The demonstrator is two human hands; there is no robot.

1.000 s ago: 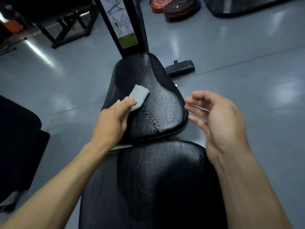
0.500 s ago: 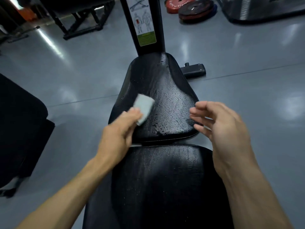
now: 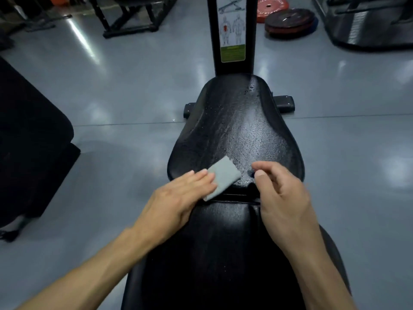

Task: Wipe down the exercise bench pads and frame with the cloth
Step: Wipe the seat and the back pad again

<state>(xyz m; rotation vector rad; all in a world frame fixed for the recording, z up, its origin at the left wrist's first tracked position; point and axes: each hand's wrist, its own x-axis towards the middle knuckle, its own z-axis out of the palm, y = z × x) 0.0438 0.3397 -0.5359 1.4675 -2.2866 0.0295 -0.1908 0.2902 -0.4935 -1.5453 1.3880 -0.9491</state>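
A black bench fills the middle of the view. Its seat pad (image 3: 243,130) is wet with small droplets and narrows toward a black upright post (image 3: 232,34) bearing a diagram sticker. The larger back pad (image 3: 223,253) lies nearer me. A folded grey cloth (image 3: 223,175) lies on the near edge of the seat pad, by the gap between the pads. My left hand (image 3: 176,198) presses the cloth with straight fingers. My right hand (image 3: 283,198) hovers over the seat pad's near right corner, fingers loosely curled, holding nothing.
Glossy grey floor (image 3: 111,97) surrounds the bench. The frame's cross foot (image 3: 283,104) sticks out on both sides under the seat. Weight plates (image 3: 288,19) lie at the back right. Another black padded piece (image 3: 29,142) stands at the left, a dark rack (image 3: 131,16) behind.
My left hand has slid the cloth down the seat pad to its near edge. My right hand has moved in from the right side to over the pad, close to the cloth.
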